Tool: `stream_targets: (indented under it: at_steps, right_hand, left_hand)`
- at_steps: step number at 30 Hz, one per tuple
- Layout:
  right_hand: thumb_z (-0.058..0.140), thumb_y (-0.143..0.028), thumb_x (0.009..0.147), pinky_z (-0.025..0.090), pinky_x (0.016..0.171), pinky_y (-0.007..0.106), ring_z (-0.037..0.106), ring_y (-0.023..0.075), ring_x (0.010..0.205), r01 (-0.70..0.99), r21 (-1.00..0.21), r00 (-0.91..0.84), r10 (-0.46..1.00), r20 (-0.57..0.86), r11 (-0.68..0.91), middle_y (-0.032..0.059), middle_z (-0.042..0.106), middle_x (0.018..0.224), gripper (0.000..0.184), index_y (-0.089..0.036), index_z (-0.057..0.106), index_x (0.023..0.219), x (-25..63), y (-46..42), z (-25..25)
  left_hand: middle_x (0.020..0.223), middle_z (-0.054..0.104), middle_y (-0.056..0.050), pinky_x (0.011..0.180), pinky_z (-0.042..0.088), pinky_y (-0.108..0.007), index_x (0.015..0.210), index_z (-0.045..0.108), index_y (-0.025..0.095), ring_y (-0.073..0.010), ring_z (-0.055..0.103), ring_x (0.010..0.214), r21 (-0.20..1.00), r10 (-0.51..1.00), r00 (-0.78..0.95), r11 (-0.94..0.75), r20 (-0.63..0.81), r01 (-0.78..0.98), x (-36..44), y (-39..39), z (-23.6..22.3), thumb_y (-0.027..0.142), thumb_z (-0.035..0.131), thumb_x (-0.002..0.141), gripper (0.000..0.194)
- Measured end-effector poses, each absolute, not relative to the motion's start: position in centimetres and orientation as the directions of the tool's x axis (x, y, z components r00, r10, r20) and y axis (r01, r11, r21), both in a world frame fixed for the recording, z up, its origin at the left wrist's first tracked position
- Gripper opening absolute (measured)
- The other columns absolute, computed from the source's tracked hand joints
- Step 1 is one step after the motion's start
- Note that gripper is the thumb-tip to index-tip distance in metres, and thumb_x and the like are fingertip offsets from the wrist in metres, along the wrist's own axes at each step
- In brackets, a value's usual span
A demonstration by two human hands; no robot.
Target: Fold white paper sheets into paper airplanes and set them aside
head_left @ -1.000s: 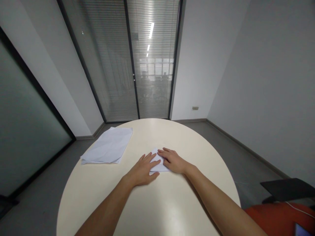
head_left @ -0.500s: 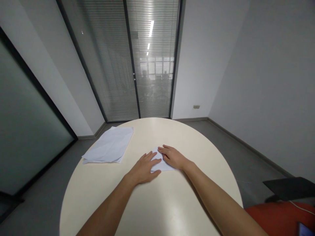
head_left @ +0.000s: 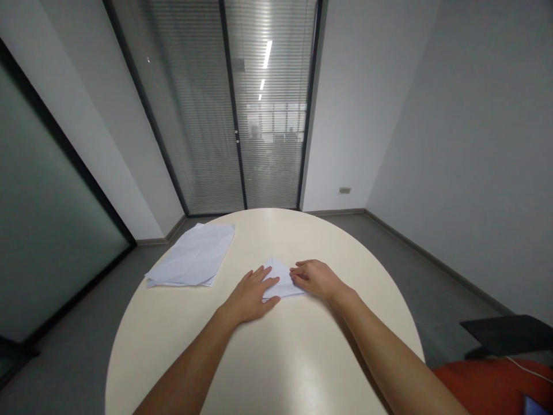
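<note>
White walls [head_left: 367, 104] take up most of the view, with a black-framed glass partition [head_left: 203, 115] covered by fine horizontal blinds between eleven and twelve o'clock, and a greenish frosted panel [head_left: 47, 219] at nine. In front stands a round cream table [head_left: 268, 369], its far rim at twelve o'clock and its near part running out of view at six. Beyond its rim at four o'clock are a red seat [head_left: 479, 383] and a flat black piece [head_left: 510, 334] with a pale cable near it. At ten o'clock on the table lie loosely stacked white sheets [head_left: 194, 253], slightly creased and uneven at the edges, well apart from both hands. The left hand [head_left: 252, 295] comes in from seven o'clock and lies palm down, fingers spread apart, with fingertips on the left part of the folded paper [head_left: 283, 282]. The right hand [head_left: 317, 279] reaches in from five o'clock, its fingers bent and close together at the paper's three o'clock side; whether they pinch the edge, I cannot tell. The folded paper lies flat near the table's middle between the hands, its peak towards twelve. Smallest is a wall plate [head_left: 344, 190], low down at one o'clock.
</note>
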State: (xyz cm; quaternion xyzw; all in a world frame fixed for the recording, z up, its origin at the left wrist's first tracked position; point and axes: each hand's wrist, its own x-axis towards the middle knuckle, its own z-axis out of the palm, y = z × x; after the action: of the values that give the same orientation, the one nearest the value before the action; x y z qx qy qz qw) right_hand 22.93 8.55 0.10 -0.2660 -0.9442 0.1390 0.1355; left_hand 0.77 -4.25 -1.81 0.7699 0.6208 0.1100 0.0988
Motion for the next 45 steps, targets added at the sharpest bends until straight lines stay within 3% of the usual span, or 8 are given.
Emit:
stream_targets:
  at_steps: [9,15,22,24,28,37,42,45]
  right_hand:
    - [0.045,-0.040,0.098,0.039,0.064,0.030,0.067,0.0217,0.071,0.581,-0.201,-0.782,0.609,0.129,0.789,0.0098,0.074,0.074,0.044,-0.021,0.076,0.073,23.2,7.8,1.7]
    - [0.047,-0.040,0.098,0.041,0.067,0.029,0.066,0.0215,0.072,0.604,-0.160,-0.765,0.624,0.161,0.781,0.0111,0.073,0.074,0.043,-0.020,0.075,0.071,22.8,7.7,1.4]
    - [0.056,-0.033,0.095,0.049,0.087,0.031,0.066,0.0215,0.098,0.364,-0.339,-0.857,0.455,0.243,0.868,0.0079,0.074,0.104,0.025,-0.022,0.076,0.103,22.5,8.0,-0.2]
    - [0.059,-0.032,0.093,0.049,0.092,0.033,0.065,0.0223,0.103,0.329,-0.366,-0.871,0.429,0.239,0.871,0.0084,0.072,0.111,0.025,-0.022,0.075,0.109,22.5,8.1,-0.4]
    - [0.062,-0.036,0.092,0.049,0.098,0.038,0.062,0.0247,0.111,0.285,-0.381,-0.889,0.391,0.238,0.880,0.0094,0.070,0.119,0.029,-0.023,0.074,0.115,22.6,8.1,-0.7]
    - [0.062,-0.054,0.090,0.039,0.110,0.047,0.051,0.0319,0.132,0.198,-0.355,-0.912,0.305,0.276,0.914,0.0176,0.057,0.141,0.056,-0.017,0.064,0.133,21.9,7.3,-1.1]
    - [0.072,-0.068,0.075,0.033,0.114,0.051,0.046,0.0360,0.136,0.187,-0.356,-0.921,0.290,0.261,0.916,0.0194,0.052,0.146,0.087,-0.016,0.055,0.142,21.4,7.1,-1.6]
    - [0.074,-0.067,0.072,0.032,0.115,0.051,0.045,0.0359,0.137,0.187,-0.365,-0.923,0.290,0.252,0.912,0.0186,0.051,0.147,0.090,-0.018,0.053,0.145,21.3,7.1,-1.8]
  left_hand:
    - [0.162,0.033,-0.006,0.121,0.021,-0.051,0.147,0.047,0.031,-0.0286,0.025,0.151,0.291,0.977,0.207,-0.211,0.047,0.933,0.7,-4.2,-2.1,0.055,0.043,0.099,0.054]
    - [0.157,0.041,-0.008,0.121,0.024,-0.048,0.145,0.050,0.026,-0.0292,0.034,0.146,0.274,0.971,0.227,-0.240,0.079,0.931,0.7,-4.4,-1.5,0.054,0.044,0.098,0.056]
    - [0.143,0.057,-0.008,0.118,0.033,-0.039,0.136,0.059,0.020,-0.0215,0.047,0.134,0.350,0.954,0.238,-0.290,0.184,0.891,0.3,-4.0,-1.5,0.040,0.033,0.103,0.046]
    - [0.149,0.051,-0.008,0.120,0.030,-0.042,0.137,0.057,0.021,-0.0230,0.042,0.139,0.350,0.959,0.224,-0.272,0.173,0.896,0.2,-3.9,-2.0,0.037,0.042,0.099,0.043]
    - [0.163,0.030,-0.009,0.123,0.019,-0.051,0.147,0.045,0.022,-0.0281,0.023,0.151,0.331,0.980,0.185,-0.198,0.071,0.922,0.0,-4.0,-2.5,0.038,0.052,0.093,0.057]
    - [0.165,0.022,-0.009,0.123,0.013,-0.053,0.154,0.033,0.024,-0.0276,0.016,0.153,0.268,0.977,0.200,-0.211,0.068,0.940,0.0,-3.9,-3.3,0.046,0.044,0.098,0.061]
    - [0.165,0.023,-0.010,0.123,0.014,-0.052,0.155,0.031,0.023,-0.0267,0.015,0.153,0.260,0.978,0.196,-0.209,0.076,0.943,0.0,-3.7,-3.5,0.048,0.039,0.100,0.061]
    - [0.165,0.023,-0.011,0.124,0.015,-0.051,0.155,0.030,0.024,-0.0272,0.016,0.153,0.278,0.972,0.221,-0.236,0.083,0.931,0.0,-3.9,-3.1,0.053,0.044,0.098,0.065]
